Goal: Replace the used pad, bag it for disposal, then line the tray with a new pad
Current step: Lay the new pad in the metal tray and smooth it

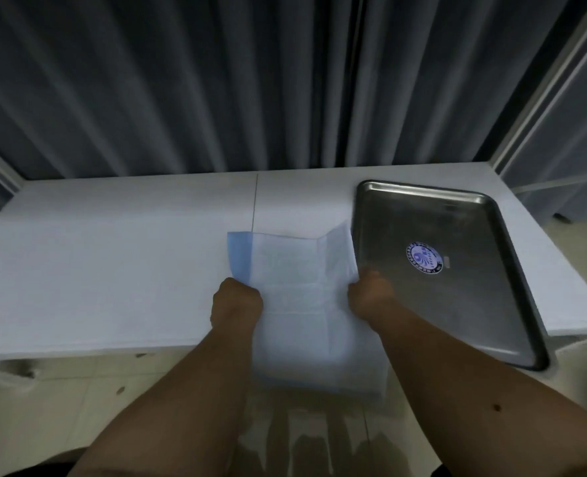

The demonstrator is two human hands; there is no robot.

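Pad [295, 287], white with a blue edge, hangs mid-frame over the tabletop's [113, 263] near edge, gripped by both hands: left hand [237, 299] and right hand [371, 292] pinch its sides. Steel tray [484, 297] lies bare at right, overhanging the near edge; tabletop at left lies open.

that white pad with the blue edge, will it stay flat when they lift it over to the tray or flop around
Probably floppy: the pad already creases and sags over the table edge between the left hand and right hand. It looks thin and light. It may need smoothing in the tray.
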